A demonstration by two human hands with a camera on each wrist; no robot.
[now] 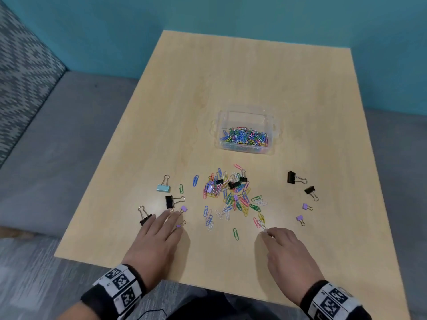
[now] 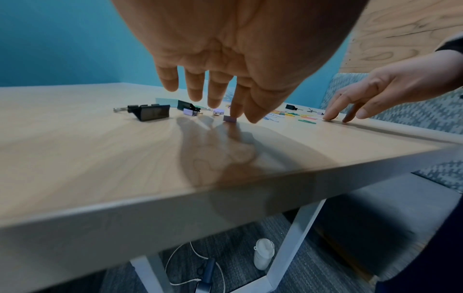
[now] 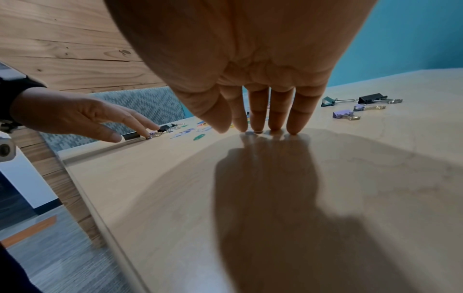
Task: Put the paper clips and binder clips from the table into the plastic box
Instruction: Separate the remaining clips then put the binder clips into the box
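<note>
head view: left hand [image 1: 155, 236] flat-fingered touches a purple binder clip [image 1: 178, 226]; right hand [image 1: 285, 248] fingertips press the table [image 1: 231, 77].

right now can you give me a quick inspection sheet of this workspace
surface: light wood-grain table, level, loose clips on its near half
job's things: clear plastic box, open, partly filled with coloured paper clips; mixed pile of coloured paper clips with small black binder clips in front of it; light blue binder clip and black and lilac binder clips scattered on both sides
clutter: nothing seen
hands: left hand fingers straight, touching a small lilac binder clip; right hand fingertips on the table by a pale paper clip
cables: white cable on the floor below
surroundings: teal wall, grey patterned bench
</note>
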